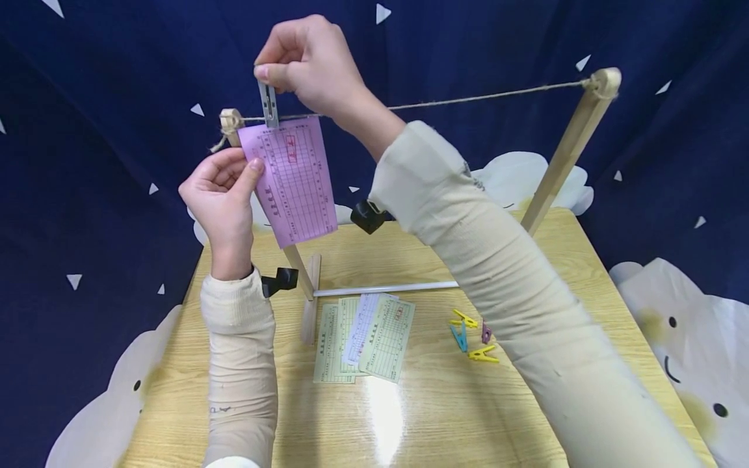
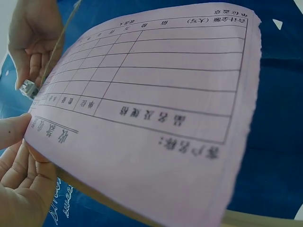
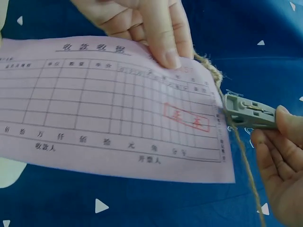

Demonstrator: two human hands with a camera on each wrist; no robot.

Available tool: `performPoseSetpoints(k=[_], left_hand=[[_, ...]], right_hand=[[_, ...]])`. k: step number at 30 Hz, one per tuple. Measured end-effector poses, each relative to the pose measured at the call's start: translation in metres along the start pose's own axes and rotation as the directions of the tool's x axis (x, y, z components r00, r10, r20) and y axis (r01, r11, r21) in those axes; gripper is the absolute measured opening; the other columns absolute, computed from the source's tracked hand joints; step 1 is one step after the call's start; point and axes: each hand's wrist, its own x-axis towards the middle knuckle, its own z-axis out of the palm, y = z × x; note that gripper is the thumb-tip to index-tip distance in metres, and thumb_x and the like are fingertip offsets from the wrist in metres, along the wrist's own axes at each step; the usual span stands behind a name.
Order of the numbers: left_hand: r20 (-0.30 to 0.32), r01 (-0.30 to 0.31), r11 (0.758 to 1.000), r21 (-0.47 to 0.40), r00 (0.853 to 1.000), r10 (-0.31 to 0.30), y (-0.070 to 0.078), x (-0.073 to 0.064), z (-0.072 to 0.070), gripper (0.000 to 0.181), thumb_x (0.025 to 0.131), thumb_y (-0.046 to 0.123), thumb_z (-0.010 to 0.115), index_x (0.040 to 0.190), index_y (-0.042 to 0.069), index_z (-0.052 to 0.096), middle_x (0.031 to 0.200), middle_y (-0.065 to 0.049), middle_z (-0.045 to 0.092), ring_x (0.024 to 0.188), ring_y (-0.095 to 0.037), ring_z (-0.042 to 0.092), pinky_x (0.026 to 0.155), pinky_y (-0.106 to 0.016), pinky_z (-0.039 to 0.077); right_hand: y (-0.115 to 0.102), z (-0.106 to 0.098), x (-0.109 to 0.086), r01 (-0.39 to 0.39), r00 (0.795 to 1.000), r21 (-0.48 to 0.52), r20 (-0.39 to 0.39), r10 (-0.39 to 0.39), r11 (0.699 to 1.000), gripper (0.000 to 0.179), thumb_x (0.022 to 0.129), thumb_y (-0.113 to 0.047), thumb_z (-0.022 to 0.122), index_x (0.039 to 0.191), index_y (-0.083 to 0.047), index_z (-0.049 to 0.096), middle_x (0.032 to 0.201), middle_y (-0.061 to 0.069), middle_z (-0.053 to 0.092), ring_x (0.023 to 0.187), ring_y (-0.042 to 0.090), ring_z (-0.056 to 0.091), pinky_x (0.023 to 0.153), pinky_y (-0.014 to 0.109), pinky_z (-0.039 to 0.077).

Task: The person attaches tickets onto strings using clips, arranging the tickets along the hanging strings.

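A pink receipt slip point(image 1: 295, 185) with a printed grid and a red stamp hangs sideways below a twine line point(image 1: 486, 98). My left hand point(image 1: 219, 195) pinches its left edge between thumb and fingers. Above the line, my right hand point(image 1: 310, 62) grips the handle end of a grey clothespin point(image 1: 268, 104). The clothespin's tips meet the slip's top edge and the twine, as the right wrist view shows with the same clothespin point(image 3: 250, 111). Seen from the left wrist, the slip point(image 2: 180, 94) bows toward the camera and covers most of the twine.
Wooden posts point(image 1: 562, 149) hold the twine at both ends, joined low by a white rod point(image 1: 386, 288). Several receipt slips point(image 1: 386, 338) overlap on the wooden table point(image 1: 351, 422). Yellow, blue and purple clothespins point(image 1: 482, 354) lie to their right. A dark blue curtain point(image 1: 468, 39) hangs behind.
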Motion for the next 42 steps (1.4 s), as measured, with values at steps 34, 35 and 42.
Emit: performPoseSetpoints(k=[34, 35, 42], left_hand=[[-0.036, 0.084, 0.996, -0.007, 0.996, -0.084, 0.001, 0.001, -0.005, 0.016, 0.065, -0.011, 0.074, 0.079, -0.007, 0.067, 0.065, -0.01, 0.065, 0.057, -0.015, 0.06, 0.056, -0.019, 0.048], [-0.036, 0.082, 0.997, -0.001, 0.996, -0.082, 0.001, 0.001, -0.005, 0.016, 0.066, -0.011, 0.074, 0.079, -0.007, 0.068, 0.066, -0.01, 0.065, 0.057, -0.015, 0.06, 0.056, -0.019, 0.048], [-0.019, 0.054, 0.991, 0.123, 0.998, -0.052, -0.001, -0.001, -0.008, 0.016, 0.067, -0.005, 0.075, 0.081, -0.002, 0.069, 0.066, -0.006, 0.065, 0.057, -0.012, 0.059, 0.055, -0.017, 0.046]], right_hand=[[0.004, -0.001, -0.016, -0.064, 0.976, -0.199, 0.19, 0.103, 0.978, 0.056, 0.08, -0.023, 0.07, 0.13, -0.008, 0.05, 0.122, 0.004, 0.058, 0.106, 0.008, 0.056, 0.087, 0.014, 0.042], [0.005, -0.002, -0.017, -0.056, 0.98, -0.195, 0.177, 0.091, 0.979, 0.055, 0.08, -0.023, 0.071, 0.129, -0.008, 0.051, 0.122, 0.004, 0.058, 0.106, 0.008, 0.056, 0.086, 0.014, 0.042], [0.009, -0.008, -0.031, 0.007, 0.996, -0.073, 0.088, 0.0, 0.997, 0.043, 0.078, -0.014, 0.073, 0.118, -0.004, 0.06, 0.108, 0.005, 0.065, 0.095, 0.006, 0.06, 0.081, 0.016, 0.044]])
